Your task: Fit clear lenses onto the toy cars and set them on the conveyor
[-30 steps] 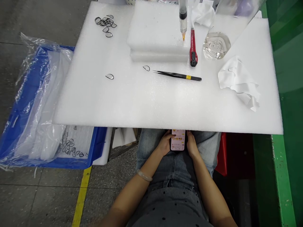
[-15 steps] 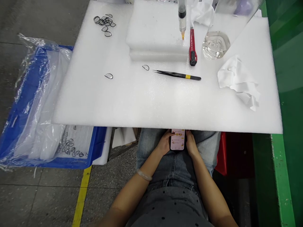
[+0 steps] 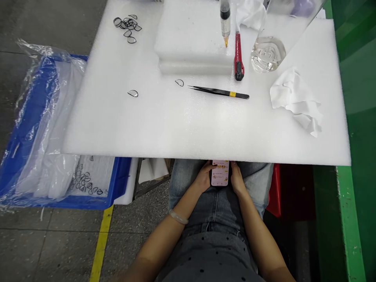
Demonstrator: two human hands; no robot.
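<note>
A smartphone (image 3: 220, 176) with a lit, pinkish screen lies low over my lap, partly under the foam table edge. My left hand (image 3: 203, 178) grips its left side, the thumb over the screen. Along its right edge my right hand (image 3: 236, 179) is closed, its fingertips partly hidden by the foam. On the white foam sheet (image 3: 164, 129) above rest black tweezers (image 3: 219, 92) with a yellow band. Just left of their tips is a small black-rimmed half-oval piece (image 3: 179, 82); a similar piece (image 3: 133, 93) lies farther left.
A pile of black-rimmed pieces (image 3: 129, 24) sits far left. Behind the tweezers are a foam block (image 3: 194, 39), a syringe (image 3: 225, 23), a red utility knife (image 3: 238, 58) and a clear container with liquid (image 3: 267, 55). Crumpled white cloth (image 3: 293, 94) lies right; a blue tray (image 3: 120, 184) stands left.
My view has shifted slightly, so the things on the foam appear a little farther left and up. Both hands stay on the smartphone.
</note>
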